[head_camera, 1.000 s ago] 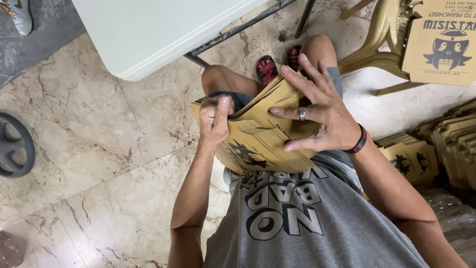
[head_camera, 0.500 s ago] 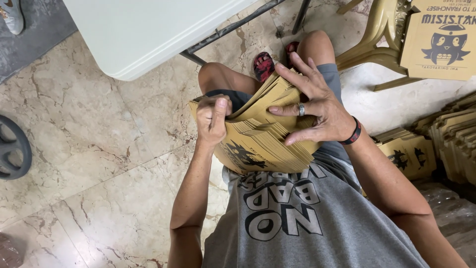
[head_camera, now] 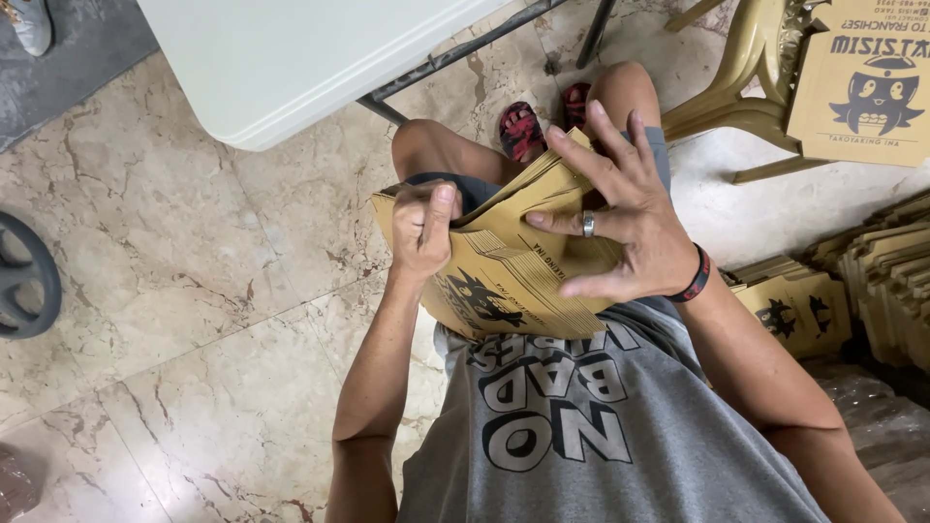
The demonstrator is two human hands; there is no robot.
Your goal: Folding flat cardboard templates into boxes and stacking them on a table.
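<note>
Near the middle of the frame, a stack of flat brown card sheets rests on the person's lap. The left hand is clenched on the stack's left edge, thumb on top. The right hand lies on the sheets with its fingers spread wide, pressing down, not gripping.

To do this well, I think the left hand should hold the edge firm so the sheets stay lined up. The right fingers should press flat and slide gently, because thin card bends and slips. Keeping the stack low on the lap would help.

A white table is at the upper left. More card piles sit at the right edge, by a tan chair.
</note>
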